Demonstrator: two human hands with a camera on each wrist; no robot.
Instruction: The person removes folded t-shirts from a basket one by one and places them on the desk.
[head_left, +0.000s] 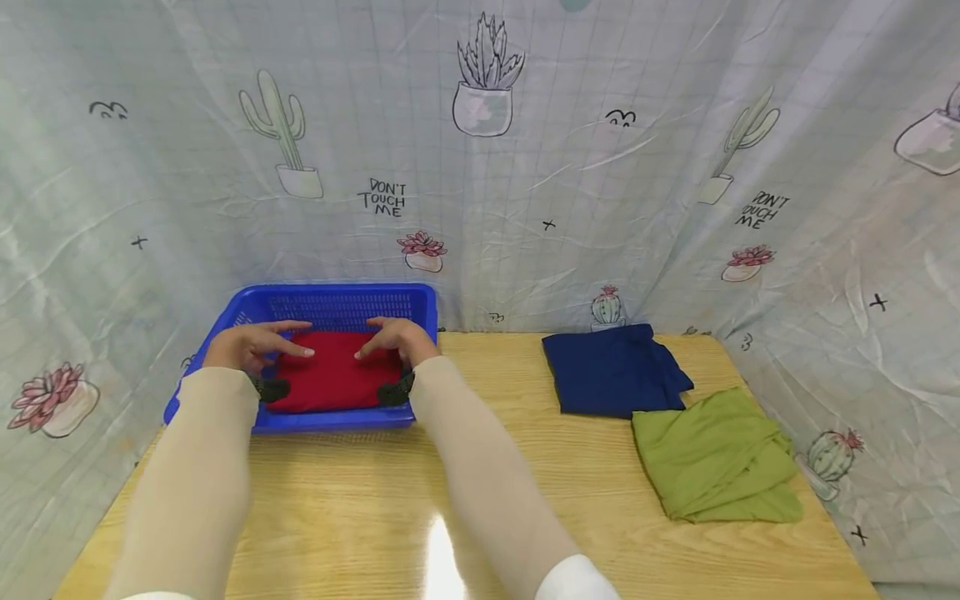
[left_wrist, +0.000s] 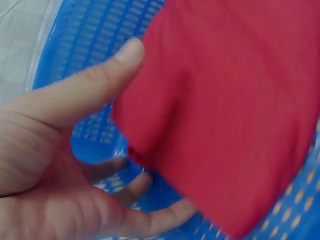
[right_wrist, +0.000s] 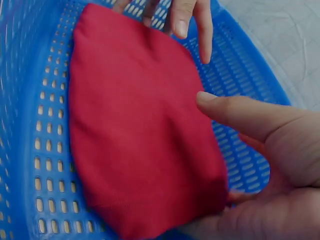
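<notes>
A folded red cloth (head_left: 333, 375) lies flat in a blue perforated plastic basket (head_left: 330, 293) at the table's back left. Both hands are inside the basket. My left hand (head_left: 251, 343) is at the cloth's left edge. In the left wrist view its thumb (left_wrist: 100, 75) lies straight beside the red cloth (left_wrist: 230, 115), and the fingers (left_wrist: 150, 220) stretch along the basket floor (left_wrist: 95, 35) under the edge. My right hand (head_left: 397, 337) is at the right edge. Its thumb (right_wrist: 225, 107) touches the top of the cloth (right_wrist: 140, 130), with fingers low by the corner.
A folded navy cloth (head_left: 611, 371) and a folded green cloth (head_left: 712, 458) lie on the right of the wooden table (head_left: 360, 500). A cactus-print curtain (head_left: 525, 167) closes in the back and both sides. The basket sits near the table's left edge.
</notes>
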